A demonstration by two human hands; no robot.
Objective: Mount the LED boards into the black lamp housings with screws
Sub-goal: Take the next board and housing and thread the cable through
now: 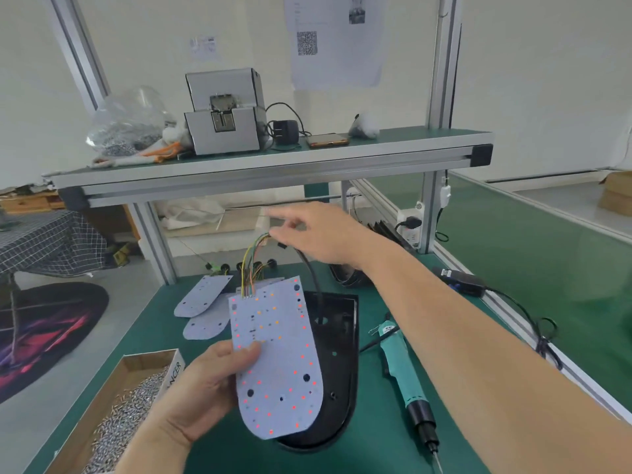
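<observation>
My left hand point(201, 388) grips the left edge of a pale LED board point(277, 364) dotted with red and orange LEDs, holding it tilted above a black lamp housing point(338, 367) lying on the green bench. A bundle of coloured wires point(253, 258) rises from the board's top edge. My right hand point(318, 234) is raised behind the board and holds the upper end of those wires and a black cable point(313, 278) that runs down into the housing; its fingers are blurred.
A teal electric screwdriver point(403, 371) lies right of the housing. A cardboard box of screws point(113, 415) stands at the front left. Spare LED boards point(201, 302) lie behind. More black housings point(345, 275) are stacked at the back. A screw feeder point(222, 111) sits on the shelf.
</observation>
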